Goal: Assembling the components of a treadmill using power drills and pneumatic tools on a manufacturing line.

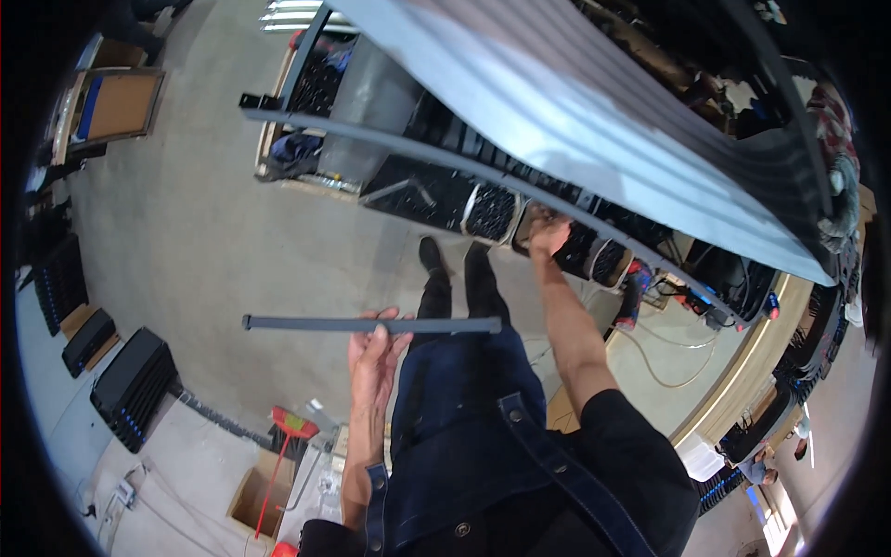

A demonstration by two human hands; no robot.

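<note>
Grey bar [348, 325], level, is pinched near its middle by the left hand [373, 357]; the right hand [549, 232] reaches to a bin [522, 237], grip hidden, seemingly picking; withdrawing calls for clearing the long rail [445, 159].

No lettering, label, number or sign is legible here.

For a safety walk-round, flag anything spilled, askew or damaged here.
Nothing looks plainly spilled or damaged; the grey bar in the left hand appears straight. The one untidy spot is a pale cable looping loosely, right of the picture's middle.
</note>
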